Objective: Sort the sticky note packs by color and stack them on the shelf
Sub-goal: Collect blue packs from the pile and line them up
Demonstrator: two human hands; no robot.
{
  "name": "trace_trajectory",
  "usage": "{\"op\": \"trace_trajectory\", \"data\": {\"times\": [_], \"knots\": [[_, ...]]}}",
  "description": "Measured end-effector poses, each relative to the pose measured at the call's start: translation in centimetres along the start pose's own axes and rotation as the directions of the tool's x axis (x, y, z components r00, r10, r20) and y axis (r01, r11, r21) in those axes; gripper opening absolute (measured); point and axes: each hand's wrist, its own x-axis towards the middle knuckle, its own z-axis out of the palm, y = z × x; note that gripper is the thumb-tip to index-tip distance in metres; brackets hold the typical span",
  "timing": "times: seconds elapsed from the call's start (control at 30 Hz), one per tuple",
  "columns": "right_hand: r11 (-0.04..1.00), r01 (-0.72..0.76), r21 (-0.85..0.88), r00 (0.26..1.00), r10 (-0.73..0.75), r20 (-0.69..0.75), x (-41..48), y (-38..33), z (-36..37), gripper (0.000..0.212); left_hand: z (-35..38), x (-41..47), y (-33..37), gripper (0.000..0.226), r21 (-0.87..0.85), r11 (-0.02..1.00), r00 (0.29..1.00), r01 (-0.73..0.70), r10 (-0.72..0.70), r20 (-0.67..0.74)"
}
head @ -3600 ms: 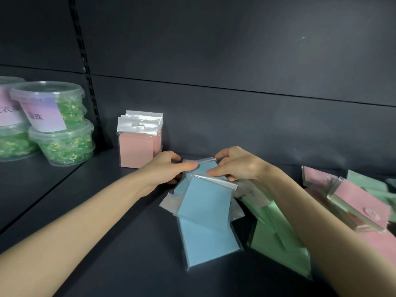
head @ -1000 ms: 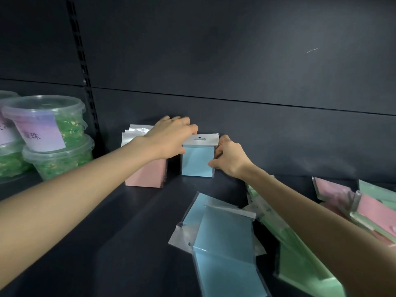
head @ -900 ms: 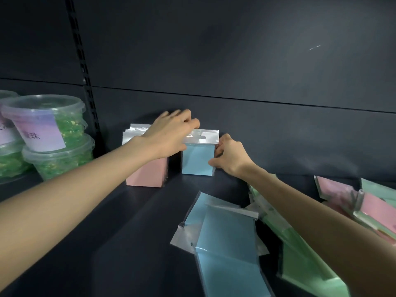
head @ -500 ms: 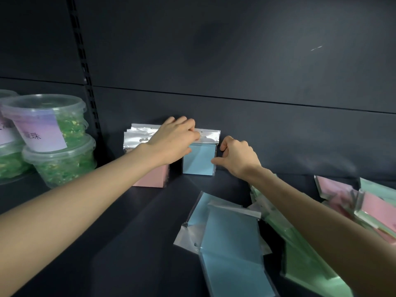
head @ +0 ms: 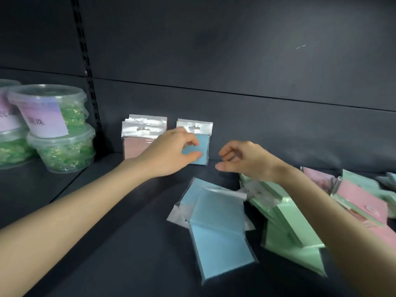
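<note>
Moments earlier both hands had flanked the upright blue pack [head: 202, 152] at the back of the shelf [head: 128, 243], and now it stood on its own edge against the dark back panel [head: 235, 61], just beside the upright pink stack [head: 137, 144] with a narrow gap between them. The right hand [head: 242, 159] had come off the pack's right edge and hung apart from it, fingers loosely curled and holding nothing. The left hand [head: 171, 153] had dropped lower and lay in front of the pack, its thumb and bent fingers across the blue face. Whether they touched the pack or had let go could not be told. By my reading, the first blue pack was placed and a blue column begun next to the pink one, with most of the sorting still to do. The loose blue packs [head: 216, 228] lay flat and overlapping near the front, the green packs [head: 285, 224] sprawled beside them, and more pink packs [head: 360, 200] were mixed with green ones at the far right. Each pack was a thin square pad in a glossy clear sleeve with a silvery hang-tab header, likely slippery and quick to slide. The shelf was matte dark metal. To the left stood translucent plastic tubs [head: 62, 151] of green beads, stacked two high.
</note>
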Motion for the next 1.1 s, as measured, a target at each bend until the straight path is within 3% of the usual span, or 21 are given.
{"op": "trace_trajectory", "data": {"times": [0.13,0.3,0.5,0.63,0.77,0.93,1.1], "knots": [[0.997,-0.023,0.073,0.978,0.007,0.208,-2.8,0.1,-0.1,0.045,0.5,-2.8,1.2,0.058,-0.067,0.978,0.951,0.198,-0.175,0.255],[0.999,-0.029,0.034,0.949,0.016,0.316,-4.2,-0.1,-0.1,0.056,0.1,-4.8,2.4,0.079,-0.154,0.924,0.844,0.350,-0.239,0.481],[1.000,-0.026,-0.014,0.930,0.029,0.365,-5.3,-0.4,0.4,0.042,1.1,-5.5,2.6,0.048,-0.346,0.805,0.831,0.482,-0.294,0.472],[0.998,-0.051,0.039,0.954,0.037,0.296,-5.0,-0.4,0.4,0.041,1.4,-5.4,2.1,0.036,-0.525,0.680,0.849,0.511,-0.304,0.433],[0.980,-0.094,0.174,0.973,0.053,0.226,-4.8,-0.2,0.3,0.039,1.5,-5.4,1.8,0.025,-0.633,0.583,0.857,0.509,-0.281,0.431],[0.918,-0.110,0.382,0.989,0.064,0.132,-4.6,0.5,-0.1,0.037,1.7,-5.4,0.9,0.034,-0.707,0.453,0.838,0.543,-0.344,0.423],[0.833,-0.023,0.552,0.999,0.043,-0.024,-4.2,1.1,-0.2,0.044,1.7,-5.3,0.5,0.025,-0.776,0.396,0.847,0.491,-0.424,0.321]]}}
